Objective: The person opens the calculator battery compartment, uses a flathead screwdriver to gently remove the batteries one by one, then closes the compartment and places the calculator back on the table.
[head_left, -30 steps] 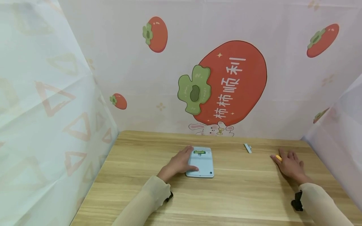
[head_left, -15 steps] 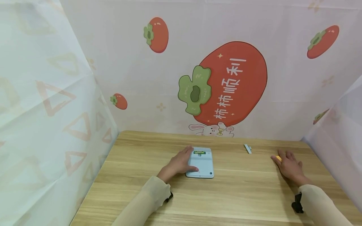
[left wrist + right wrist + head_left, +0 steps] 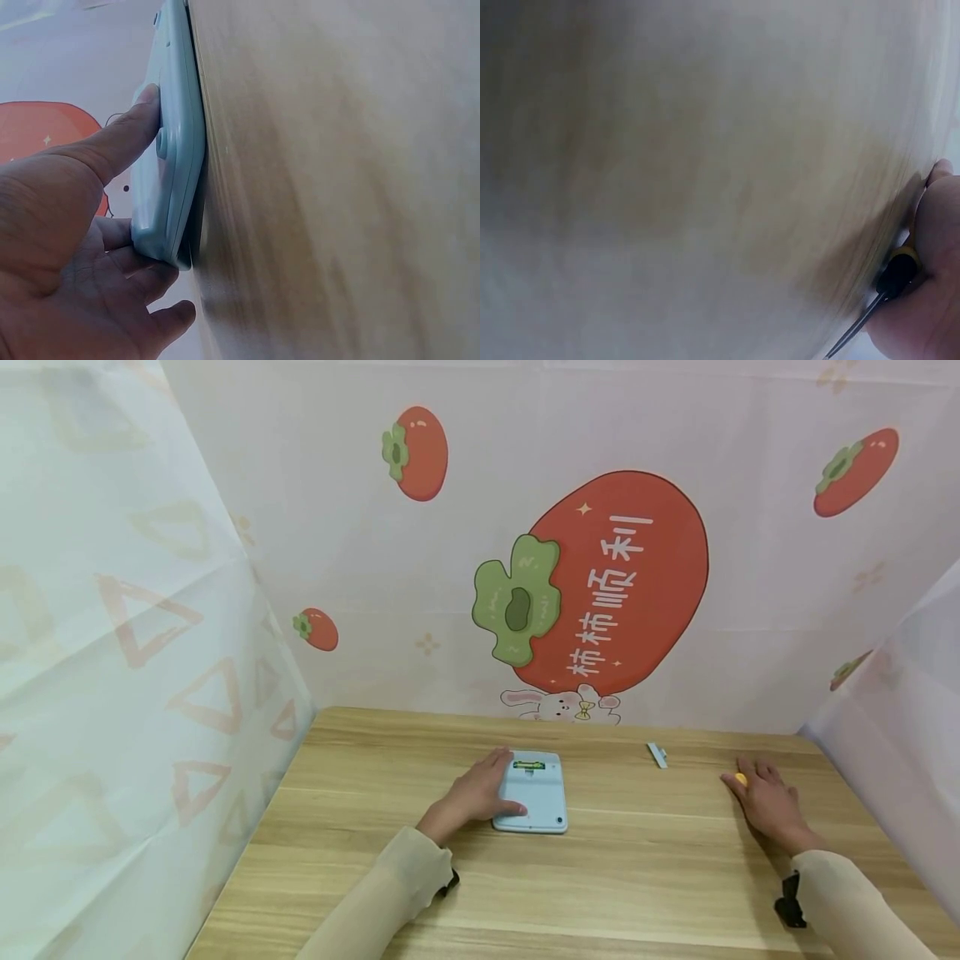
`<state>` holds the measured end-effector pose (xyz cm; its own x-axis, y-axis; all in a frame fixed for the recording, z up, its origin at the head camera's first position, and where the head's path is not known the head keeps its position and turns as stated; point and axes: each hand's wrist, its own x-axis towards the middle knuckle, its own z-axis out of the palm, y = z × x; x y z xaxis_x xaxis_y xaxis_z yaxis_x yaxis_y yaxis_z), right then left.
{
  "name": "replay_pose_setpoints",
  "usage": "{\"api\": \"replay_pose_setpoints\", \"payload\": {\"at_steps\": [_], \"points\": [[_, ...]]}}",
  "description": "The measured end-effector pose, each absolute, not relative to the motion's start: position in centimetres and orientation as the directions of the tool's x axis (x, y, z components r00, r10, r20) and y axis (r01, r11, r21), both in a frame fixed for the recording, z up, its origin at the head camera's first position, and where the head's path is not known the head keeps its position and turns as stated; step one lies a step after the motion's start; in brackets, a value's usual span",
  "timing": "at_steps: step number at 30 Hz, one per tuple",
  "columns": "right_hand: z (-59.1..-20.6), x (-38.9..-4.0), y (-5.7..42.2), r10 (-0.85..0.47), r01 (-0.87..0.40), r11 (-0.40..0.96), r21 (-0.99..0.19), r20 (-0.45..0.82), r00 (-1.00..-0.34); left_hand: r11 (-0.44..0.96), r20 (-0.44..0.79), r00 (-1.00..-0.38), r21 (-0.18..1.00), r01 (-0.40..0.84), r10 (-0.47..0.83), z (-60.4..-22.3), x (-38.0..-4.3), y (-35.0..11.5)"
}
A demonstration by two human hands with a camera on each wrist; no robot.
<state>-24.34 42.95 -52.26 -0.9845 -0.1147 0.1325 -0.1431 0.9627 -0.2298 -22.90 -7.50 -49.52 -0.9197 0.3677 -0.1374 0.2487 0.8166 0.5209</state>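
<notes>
A flat pale blue device with rounded corners lies back up on the table, a green-and-yellow battery showing in its uncovered slot. My left hand grips its left side, thumb over the back and fingers at the far edge. In the left wrist view, the device's edge stands between thumb and fingers. At the far right, my right hand is low on the table with a screwdriver, whose yellow handle end shows between thumb and forefinger. Its thin metal shaft points back under the palm.
A small pale blue battery cover lies toward the back of the wooden table, between the device and my right hand. Behind stands a white sheet wall printed with persimmons; more sheeting closes the left and right sides.
My right hand has shifted slightly, and less of the screwdriver's yellow handle end shows from above now. The left hand and the device have stayed in place.
</notes>
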Motion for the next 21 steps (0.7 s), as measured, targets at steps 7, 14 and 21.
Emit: {"api": "replay_pose_setpoints", "payload": {"at_steps": [7, 14, 21], "points": [[-52.37, -24.19, 42.97, -0.141, -0.174, 0.95, -0.258, 0.143, -0.98, 0.817, -0.142, -0.92, 0.523, 0.242, 0.364, -49.63, -22.9, -7.55], [-52.45, -24.23, 42.95, -0.142, -0.179, 0.947, -0.267, 0.153, -0.978, 0.818, -0.142, -0.921, 0.521, 0.243, 0.364, -49.46, -22.91, -7.47], [-52.47, -24.33, 42.96, -0.135, -0.174, 0.943, -0.283, 0.151, -0.979, 0.822, -0.141, -0.919, 0.512, 0.25, 0.367, -49.31, -22.92, -7.49]]}}
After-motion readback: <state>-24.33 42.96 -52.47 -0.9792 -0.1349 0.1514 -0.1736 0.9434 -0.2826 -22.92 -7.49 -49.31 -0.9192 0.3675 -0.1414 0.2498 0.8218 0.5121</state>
